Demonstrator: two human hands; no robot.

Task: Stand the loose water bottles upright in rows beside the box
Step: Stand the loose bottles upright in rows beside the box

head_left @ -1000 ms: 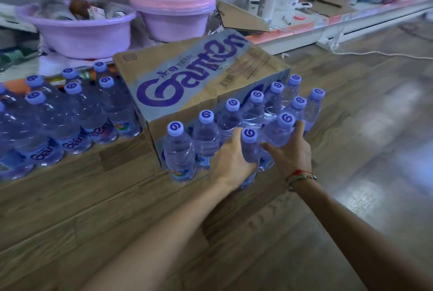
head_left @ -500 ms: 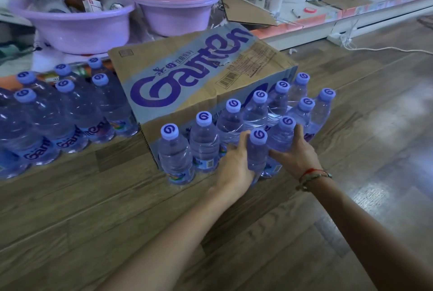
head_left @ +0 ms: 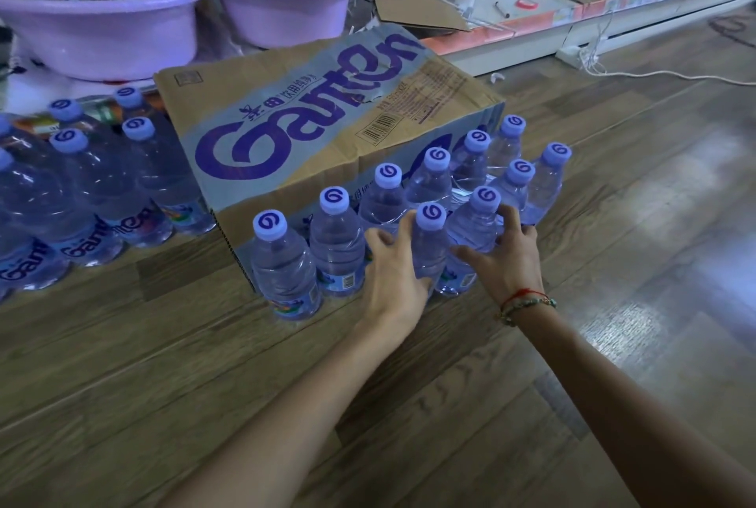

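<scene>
From the head view, mid-frame, the left hand (head_left: 394,274) curls its fingers round one small water bottle (head_left: 427,250) in the front row beside the box (head_left: 311,131). The right hand (head_left: 505,258) lies with fingers spread against the neighbouring bottle (head_left: 470,237), thumb toward the left one. The other small bottles (head_left: 478,168) stand upright in two rows touching the box's near side.

These tightly packed, light bottles could likely topple like dominoes if either hand nudges sideways.

Larger bottles (head_left: 94,180) crowd the left edge; purple basins (head_left: 106,21) sit at upper left; a cable (head_left: 654,74) trails at upper right.
</scene>
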